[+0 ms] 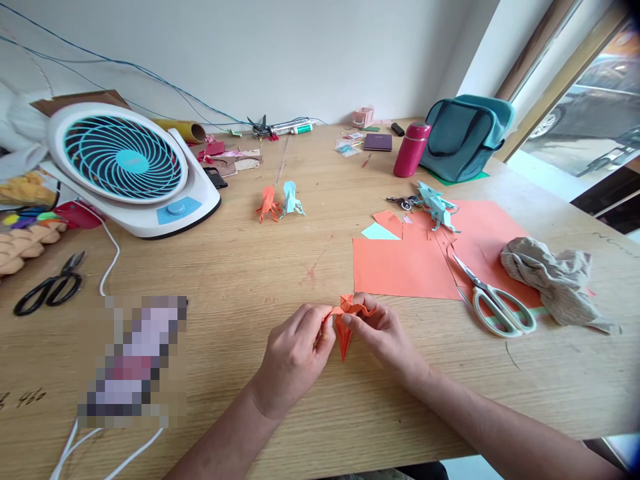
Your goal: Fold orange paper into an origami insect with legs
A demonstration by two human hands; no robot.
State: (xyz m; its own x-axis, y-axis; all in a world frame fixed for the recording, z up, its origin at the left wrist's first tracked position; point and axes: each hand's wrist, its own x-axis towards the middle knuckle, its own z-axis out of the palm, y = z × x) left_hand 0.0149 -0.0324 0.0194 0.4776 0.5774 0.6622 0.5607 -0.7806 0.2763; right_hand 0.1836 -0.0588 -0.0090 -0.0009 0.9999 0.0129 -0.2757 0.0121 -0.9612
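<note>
Between my hands, just above the table near its front edge, is an orange origami figure (344, 337) with a long pleated point hanging down and thin arms out to both sides. My left hand (297, 347) pinches its left arm between thumb and fingers. On the other side my right hand (385, 333) is closed on the figure, thumb near its middle and fingers behind the right arm. The fingertips partly cover the folds. Farther back stand two finished-looking paper figures, an orange one (269, 203) and a light blue one (291, 199).
Right of my hands lie orange paper sheets (400, 267), white-handled scissors (493, 303), a crumpled grey cloth (547, 273) and a larger blue origami figure (436, 205). A pink bottle (413, 150) and teal bag (463, 143) stand behind. Leftward are a fan (130, 160) and black scissors (53, 287).
</note>
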